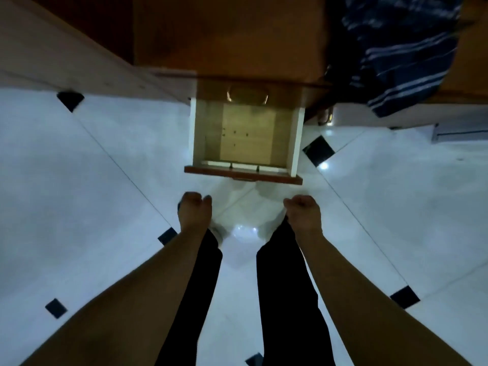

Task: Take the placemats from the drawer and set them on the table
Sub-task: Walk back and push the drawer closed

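A wooden drawer [245, 138] is pulled out from the cabinet in front of me. A flat tan placemat [247, 133] lies on its bottom. My left hand [195, 210] hangs below the drawer's front edge at its left, fingers curled, with nothing in it. Level with it at the right is my right hand [303, 210], closed into a loose fist and holding nothing. Both hands are a short way clear of the drawer front [243, 175].
A brass handle [247, 95] shows on the closed drawer above. A blue striped cloth [401, 51] hangs over the wooden top at the upper right. White floor tiles [92, 180] with small black insets spread around my black-trousered legs.
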